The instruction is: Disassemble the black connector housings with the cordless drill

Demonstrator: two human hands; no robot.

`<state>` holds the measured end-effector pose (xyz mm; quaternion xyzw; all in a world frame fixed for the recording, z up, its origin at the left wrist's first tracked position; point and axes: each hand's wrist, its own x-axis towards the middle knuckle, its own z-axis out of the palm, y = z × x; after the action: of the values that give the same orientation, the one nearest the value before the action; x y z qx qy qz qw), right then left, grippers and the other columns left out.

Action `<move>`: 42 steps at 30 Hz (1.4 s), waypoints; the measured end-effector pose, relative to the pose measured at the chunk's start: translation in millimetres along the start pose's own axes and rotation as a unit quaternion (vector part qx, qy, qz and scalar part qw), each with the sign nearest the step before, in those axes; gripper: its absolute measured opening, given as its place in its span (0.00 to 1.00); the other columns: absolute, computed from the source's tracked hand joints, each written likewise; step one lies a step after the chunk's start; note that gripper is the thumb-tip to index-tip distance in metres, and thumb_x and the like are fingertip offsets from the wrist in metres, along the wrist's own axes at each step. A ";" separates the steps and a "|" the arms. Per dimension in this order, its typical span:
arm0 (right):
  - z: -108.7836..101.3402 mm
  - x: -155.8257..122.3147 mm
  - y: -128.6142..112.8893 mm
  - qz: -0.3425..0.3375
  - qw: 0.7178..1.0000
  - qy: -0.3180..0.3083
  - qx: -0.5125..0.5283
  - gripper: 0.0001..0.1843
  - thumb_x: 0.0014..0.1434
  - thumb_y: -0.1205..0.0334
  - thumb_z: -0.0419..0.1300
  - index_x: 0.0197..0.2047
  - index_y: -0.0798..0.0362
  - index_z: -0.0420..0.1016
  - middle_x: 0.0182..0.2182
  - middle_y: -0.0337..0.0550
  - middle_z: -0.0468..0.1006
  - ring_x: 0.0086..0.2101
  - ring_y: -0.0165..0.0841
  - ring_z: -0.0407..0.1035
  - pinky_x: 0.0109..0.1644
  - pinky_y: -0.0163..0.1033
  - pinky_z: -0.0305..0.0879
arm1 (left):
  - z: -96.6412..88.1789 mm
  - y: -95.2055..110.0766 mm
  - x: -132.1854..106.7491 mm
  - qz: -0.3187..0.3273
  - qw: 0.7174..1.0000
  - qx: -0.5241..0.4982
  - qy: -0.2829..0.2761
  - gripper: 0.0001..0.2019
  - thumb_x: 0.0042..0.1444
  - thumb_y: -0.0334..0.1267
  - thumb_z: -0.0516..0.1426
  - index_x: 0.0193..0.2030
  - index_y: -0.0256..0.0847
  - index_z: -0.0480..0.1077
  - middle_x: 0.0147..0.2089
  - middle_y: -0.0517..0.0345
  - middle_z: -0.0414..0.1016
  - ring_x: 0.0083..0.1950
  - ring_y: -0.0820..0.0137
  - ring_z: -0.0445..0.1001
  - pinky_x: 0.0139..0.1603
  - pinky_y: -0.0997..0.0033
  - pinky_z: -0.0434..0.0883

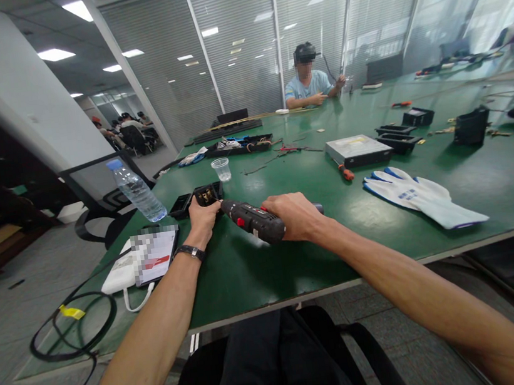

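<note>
Power drill (pixel 254 222) is held above the bench (pixel 250 285), its nose toward ten o'clock; the right hand (pixel 294 214) is closed around its handle. At eleven o'clock, the left hand (pixel 202 217) is curled firmly on the black box (pixel 207 193), some fingertips hidden. For good work, one should align the bit straight, press gently, and hold the thumb aside. Farther, between eleven and twelve, stands a plastic cup (pixel 221 170).
</note>
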<state>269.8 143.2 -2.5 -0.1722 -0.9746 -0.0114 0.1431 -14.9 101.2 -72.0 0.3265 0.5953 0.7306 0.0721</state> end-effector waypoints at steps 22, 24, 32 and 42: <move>2.3 0.3 1.5 0.006 1.000 0.009 0.002 0.16 0.53 0.50 0.63 0.41 0.50 0.75 0.39 0.45 0.81 0.35 0.38 0.75 0.32 0.38 0.53 | 0.4 4.3 -2.3 -0.002 1.000 0.011 0.000 0.23 0.33 0.29 0.69 0.40 0.36 0.72 0.38 0.55 0.78 0.37 0.69 0.75 0.42 0.66 0.74; 2.4 0.4 1.7 0.008 1.000 0.008 0.002 0.15 0.53 0.50 0.63 0.40 0.50 0.74 0.38 0.44 0.81 0.35 0.37 0.75 0.32 0.38 0.53 | 0.5 4.3 -2.4 -0.001 1.000 0.008 -0.003 0.23 0.33 0.29 0.69 0.40 0.36 0.72 0.39 0.55 0.78 0.37 0.69 0.75 0.42 0.66 0.74; 3.4 0.4 1.8 0.003 1.000 0.013 0.002 0.16 0.53 0.50 0.63 0.41 0.50 0.75 0.39 0.44 0.81 0.36 0.37 0.75 0.31 0.38 0.52 | -0.4 0.7 -0.6 0.002 1.000 0.002 -0.004 0.23 0.33 0.29 0.69 0.40 0.37 0.73 0.38 0.56 0.78 0.37 0.70 0.75 0.42 0.68 0.74; 0.4 0.2 1.0 0.013 1.000 0.000 0.003 0.16 0.53 0.49 0.63 0.41 0.50 0.75 0.38 0.45 0.82 0.36 0.38 0.75 0.32 0.38 0.53 | 0.4 1.9 -0.3 -0.002 1.000 0.009 0.006 0.22 0.33 0.28 0.69 0.39 0.36 0.72 0.37 0.56 0.77 0.38 0.68 0.76 0.45 0.65 0.75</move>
<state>269.8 144.2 -2.8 -0.1844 -0.9723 -0.0062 0.1434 -13.9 100.9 -70.4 0.3215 0.6029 0.7270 0.0673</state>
